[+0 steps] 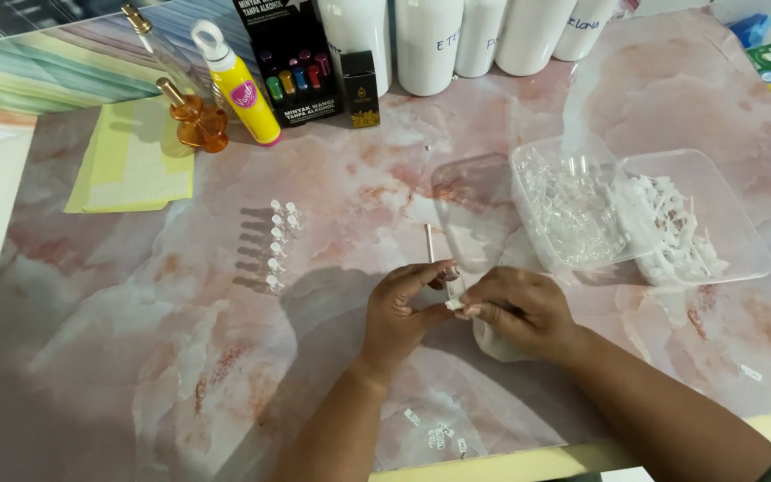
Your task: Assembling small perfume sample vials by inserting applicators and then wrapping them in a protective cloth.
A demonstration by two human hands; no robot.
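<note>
Both hands meet just below the white stick [429, 243]: left hand [401, 314] and right hand [518, 308] pinch a tiny vial [453, 303] between fingertips. Best kept upright, low over the desk [136, 357], gripped lightly.

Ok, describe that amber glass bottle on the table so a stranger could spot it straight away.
Start at the pink marbled table and go to its far left, beside the pale yellow paper sheet. The amber bottle stands there, left of the yellow bottle with a white cap. It alone is see-through orange glass with a gold cap.
</note>
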